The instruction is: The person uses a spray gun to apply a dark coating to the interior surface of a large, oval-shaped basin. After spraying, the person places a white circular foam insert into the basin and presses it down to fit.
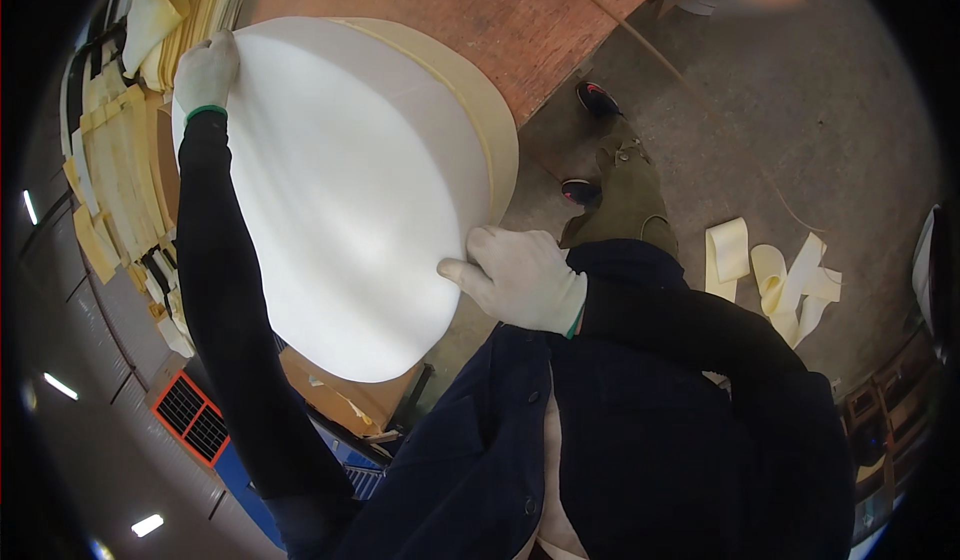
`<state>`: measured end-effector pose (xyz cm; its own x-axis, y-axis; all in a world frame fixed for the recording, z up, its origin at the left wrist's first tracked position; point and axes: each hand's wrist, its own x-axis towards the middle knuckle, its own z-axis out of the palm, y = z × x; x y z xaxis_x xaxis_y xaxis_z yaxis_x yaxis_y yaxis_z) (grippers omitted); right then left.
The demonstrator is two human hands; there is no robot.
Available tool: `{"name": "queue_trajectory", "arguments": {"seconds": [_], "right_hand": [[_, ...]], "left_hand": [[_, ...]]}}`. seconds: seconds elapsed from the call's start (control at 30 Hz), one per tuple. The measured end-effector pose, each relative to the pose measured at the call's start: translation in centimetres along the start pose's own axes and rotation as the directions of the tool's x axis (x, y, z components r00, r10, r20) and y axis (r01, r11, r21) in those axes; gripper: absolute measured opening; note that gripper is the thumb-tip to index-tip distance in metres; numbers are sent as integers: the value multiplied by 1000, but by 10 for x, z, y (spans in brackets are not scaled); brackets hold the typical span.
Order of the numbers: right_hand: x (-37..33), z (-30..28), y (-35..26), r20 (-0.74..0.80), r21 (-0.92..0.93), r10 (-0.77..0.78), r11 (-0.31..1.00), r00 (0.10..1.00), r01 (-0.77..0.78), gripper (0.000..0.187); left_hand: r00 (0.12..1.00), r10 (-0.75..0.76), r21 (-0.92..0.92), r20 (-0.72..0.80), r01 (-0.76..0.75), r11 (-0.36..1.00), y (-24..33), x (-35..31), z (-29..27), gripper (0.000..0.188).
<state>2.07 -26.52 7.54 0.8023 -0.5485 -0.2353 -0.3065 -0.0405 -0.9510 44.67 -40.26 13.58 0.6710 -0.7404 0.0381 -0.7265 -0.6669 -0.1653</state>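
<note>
A large, smooth white sheet (330, 190) bows upward in front of me; what it is made of I cannot tell. My left hand (207, 72), in a pale glove with a green cuff, is closed on its far left edge. With the thumb on top, my right hand (525, 275), gloved alike, pinches the near right edge. Beneath the raised sheet lie another whitish sheet (425, 90) and a cream-coloured layer (500, 140), both resting over the wooden table. The fingertips under the sheet are hidden.
The reddish-brown wooden table (450, 10) spans the far side. Stacked cream sheets and strips (120, 160) stand at the left. Loose cream strips (790, 280) lie on the grey floor (800, 130) at the right. A cardboard box (335, 390) is below the sheet.
</note>
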Motion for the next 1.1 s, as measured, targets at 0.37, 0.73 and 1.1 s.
{"name": "queue_trajectory", "arguments": {"seconds": [0.37, 0.73, 1.1], "right_hand": [[3, -1, 2, -71, -210, -420, 893, 905, 398, 23], [13, -16, 6, 13, -66, -259, 964, 966, 259, 33], [21, -19, 24, 211, 54, -123, 992, 970, 114, 36]], "left_hand": [[998, -43, -16, -47, 42, 999, 10, -7, 3, 53], [994, -110, -16, -12, 109, 994, 31, -14, 9, 50], [994, -109, 23, -12, 109, 994, 25, -19, 8, 48]]}}
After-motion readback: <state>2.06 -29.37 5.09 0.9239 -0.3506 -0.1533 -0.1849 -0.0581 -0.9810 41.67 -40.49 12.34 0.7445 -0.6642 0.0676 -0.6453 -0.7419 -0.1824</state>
